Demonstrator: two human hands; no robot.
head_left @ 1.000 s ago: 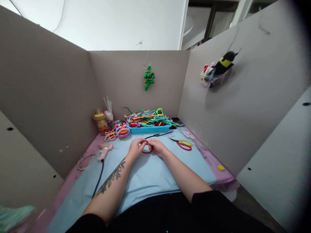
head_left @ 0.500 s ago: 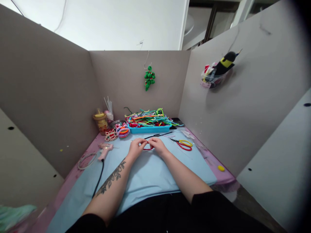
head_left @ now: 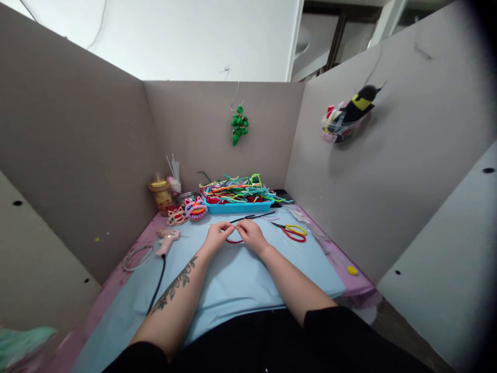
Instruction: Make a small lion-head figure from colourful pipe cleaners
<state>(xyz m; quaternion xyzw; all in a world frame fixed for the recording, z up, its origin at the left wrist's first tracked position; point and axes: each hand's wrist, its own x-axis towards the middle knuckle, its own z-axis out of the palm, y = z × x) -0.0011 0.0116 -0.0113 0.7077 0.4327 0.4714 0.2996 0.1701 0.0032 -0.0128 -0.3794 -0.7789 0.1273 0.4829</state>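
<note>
My left hand (head_left: 218, 235) and my right hand (head_left: 251, 234) meet fingertip to fingertip over the blue cloth (head_left: 240, 280). Both are pinched on a dark red pipe cleaner (head_left: 234, 242), which bows in a loop below the fingers. Its ends are hidden in my grip. Just beyond the hands lie black pipe cleaners (head_left: 254, 216). Scissors (head_left: 291, 231) with one yellow and one red handle rest to the right of my right hand, blades apart. Left of my left hand is a pink glue gun (head_left: 168, 241) with a black cord.
Behind the hands stands a blue tray (head_left: 240, 208) heaped with colourful pipe cleaners (head_left: 240, 189). Two fuzzy animal-face pieces (head_left: 195, 208), a cup (head_left: 160, 197) and a coiled cable (head_left: 137, 258) are at left. A yellow disc (head_left: 352, 270) sits at right. Grey partitions (head_left: 186, 129) enclose the table.
The fingertips have shifted slightly on the red pipe cleaner, and its loop hangs a little lower and further left. Everything on the table has stayed in place.
</note>
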